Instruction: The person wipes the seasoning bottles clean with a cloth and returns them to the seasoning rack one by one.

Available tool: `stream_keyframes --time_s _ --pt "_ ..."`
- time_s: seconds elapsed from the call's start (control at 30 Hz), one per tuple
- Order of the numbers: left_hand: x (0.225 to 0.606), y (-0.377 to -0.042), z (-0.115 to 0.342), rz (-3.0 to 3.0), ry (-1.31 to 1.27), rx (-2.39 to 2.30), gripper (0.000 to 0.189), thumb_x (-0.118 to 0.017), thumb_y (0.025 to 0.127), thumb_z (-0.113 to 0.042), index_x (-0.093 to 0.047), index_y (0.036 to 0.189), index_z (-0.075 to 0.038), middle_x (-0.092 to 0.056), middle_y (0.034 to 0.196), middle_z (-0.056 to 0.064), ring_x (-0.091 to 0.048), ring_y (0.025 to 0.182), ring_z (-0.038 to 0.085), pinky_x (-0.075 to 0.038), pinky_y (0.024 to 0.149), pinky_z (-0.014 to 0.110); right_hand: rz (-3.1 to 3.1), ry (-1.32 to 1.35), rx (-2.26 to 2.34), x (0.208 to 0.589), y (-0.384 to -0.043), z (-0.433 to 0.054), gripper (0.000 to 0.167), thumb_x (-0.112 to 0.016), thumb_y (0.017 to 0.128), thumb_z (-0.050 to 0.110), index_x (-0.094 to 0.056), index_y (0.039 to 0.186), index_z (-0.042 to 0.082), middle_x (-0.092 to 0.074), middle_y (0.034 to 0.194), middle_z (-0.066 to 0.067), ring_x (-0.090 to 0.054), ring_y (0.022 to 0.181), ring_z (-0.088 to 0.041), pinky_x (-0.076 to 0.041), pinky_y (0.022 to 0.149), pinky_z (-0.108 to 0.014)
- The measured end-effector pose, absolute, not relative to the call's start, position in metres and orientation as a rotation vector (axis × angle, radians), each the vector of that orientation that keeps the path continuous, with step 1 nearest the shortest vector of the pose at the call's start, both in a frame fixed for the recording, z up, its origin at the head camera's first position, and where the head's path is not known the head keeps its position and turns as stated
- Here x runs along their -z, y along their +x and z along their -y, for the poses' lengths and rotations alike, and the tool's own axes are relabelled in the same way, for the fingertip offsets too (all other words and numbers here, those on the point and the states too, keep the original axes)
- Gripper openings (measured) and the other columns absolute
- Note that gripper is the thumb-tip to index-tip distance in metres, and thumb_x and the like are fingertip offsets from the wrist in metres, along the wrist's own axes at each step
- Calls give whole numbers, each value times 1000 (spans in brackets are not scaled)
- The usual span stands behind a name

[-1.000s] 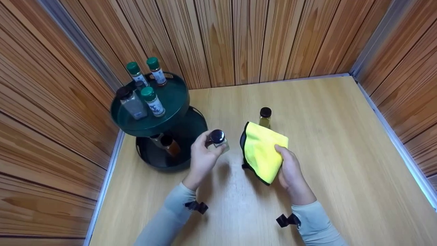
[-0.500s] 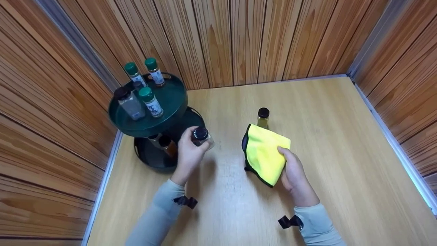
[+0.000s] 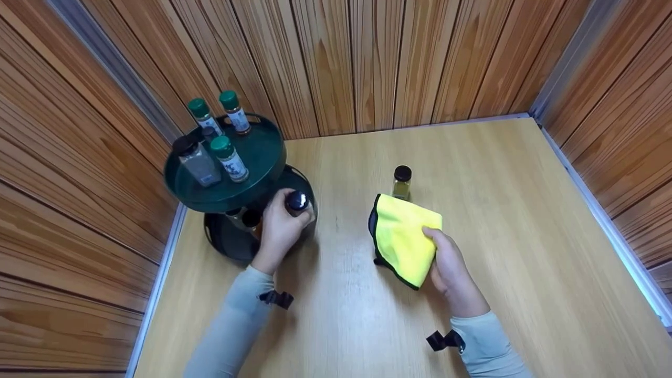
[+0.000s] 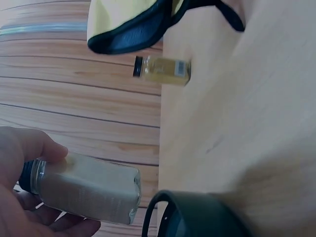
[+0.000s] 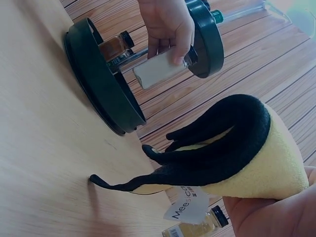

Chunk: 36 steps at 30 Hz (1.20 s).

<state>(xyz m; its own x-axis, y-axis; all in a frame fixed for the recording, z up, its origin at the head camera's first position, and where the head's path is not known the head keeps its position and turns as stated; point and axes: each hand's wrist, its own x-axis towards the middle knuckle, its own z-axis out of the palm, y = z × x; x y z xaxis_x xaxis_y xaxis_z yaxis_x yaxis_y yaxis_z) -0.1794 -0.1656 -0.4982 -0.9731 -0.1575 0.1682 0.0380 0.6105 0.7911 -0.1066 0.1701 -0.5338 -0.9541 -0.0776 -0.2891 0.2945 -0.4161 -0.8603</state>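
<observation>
My left hand [image 3: 281, 223] grips a glass spice jar [image 4: 94, 190] with a black cap and pale powder inside, near the cap end. It holds the jar over the lower tier [image 3: 226, 249] of a dark green two-tier rack; in the right wrist view the jar's base hangs just above that tier's rim. My right hand [image 3: 452, 270] pinches a folded yellow cloth [image 3: 404, 239] with black edging, thumb on top. A white tag [image 5: 187, 205] dangles from the cloth. Behind the cloth stands a black-capped jar [image 3: 401, 184] of yellowish contents.
On the upper tier [image 3: 262, 157] stand green-capped bottles [image 3: 231, 160] and a black-capped grey jar [image 3: 197, 163]. An orange-brown jar [image 5: 113, 47] stands on the lower tier, partly hidden by my left hand in the head view. Wood-plank walls [image 3: 336, 63] enclose the table [image 3: 504, 210].
My left hand has carried the pale powder jar leftward from the middle of the table to over the lower tier. The right hand and the yellow cloth have stayed nearly in place.
</observation>
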Motion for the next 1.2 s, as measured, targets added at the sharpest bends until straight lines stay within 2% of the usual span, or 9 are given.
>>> stream_keyframes --time_s 0.23,0.47,0.63,0.73,0.9,0.97,1.1,1.2 --pt "497 -191 177 2678 92 1180 48 -78 82 -20 -62 124 -5 -67 124 12 -62 118 28 -47 106 45 -1564 327 2448 535 -107 -169 35 -43 107 27 -50 128 -2 -68 106 -6 -68 97 -19 -55 86 -34" --pt "494 -196 187 2807 212 1152 52 -76 90 -32 -57 134 -11 -60 138 13 -54 129 32 -41 112 52 -1567 356 2445 534 -108 -171 38 -44 108 28 -49 130 -3 -69 106 -5 -68 98 -18 -54 88 -32" --pt "496 -201 192 2777 192 1145 45 -77 91 -33 -61 126 -11 -60 137 12 -53 130 31 -39 114 51 -1567 363 2442 534 -108 -171 39 -45 107 28 -50 130 -3 -70 105 -4 -68 98 -17 -54 88 -31" --pt "498 -204 194 2779 196 1121 36 -76 90 -33 -63 117 -12 -63 128 11 -56 124 30 -42 110 51 -1575 357 2436 534 -108 -171 38 -44 107 28 -50 128 -3 -70 105 -5 -68 97 -18 -55 87 -32" --pt "499 -210 196 2792 263 1111 23 -75 89 -31 -65 101 -14 -65 102 5 -61 100 27 -48 90 44 -1599 338 2423 534 -109 -171 36 -44 108 29 -50 127 -1 -68 105 -5 -67 96 -18 -54 85 -32" --pt "500 -212 197 2796 282 1121 24 -74 89 -31 -64 103 -13 -64 101 4 -61 96 27 -48 86 42 -1599 342 2424 534 -110 -171 36 -44 108 29 -50 127 -1 -67 105 -5 -67 97 -18 -54 86 -32" --pt "500 -218 198 2820 287 1131 34 -73 90 -30 -61 116 -11 -64 107 6 -61 98 27 -50 89 44 -1603 370 2415 534 -111 -170 38 -44 107 28 -49 129 -2 -68 105 -3 -67 98 -17 -53 88 -31" --pt "501 -221 199 2839 287 1112 36 -74 89 -28 -60 117 -10 -64 108 6 -60 99 28 -50 91 44 -1613 382 2402 533 -111 -169 39 -44 108 28 -48 131 -2 -68 105 -2 -66 99 -16 -53 90 -30"
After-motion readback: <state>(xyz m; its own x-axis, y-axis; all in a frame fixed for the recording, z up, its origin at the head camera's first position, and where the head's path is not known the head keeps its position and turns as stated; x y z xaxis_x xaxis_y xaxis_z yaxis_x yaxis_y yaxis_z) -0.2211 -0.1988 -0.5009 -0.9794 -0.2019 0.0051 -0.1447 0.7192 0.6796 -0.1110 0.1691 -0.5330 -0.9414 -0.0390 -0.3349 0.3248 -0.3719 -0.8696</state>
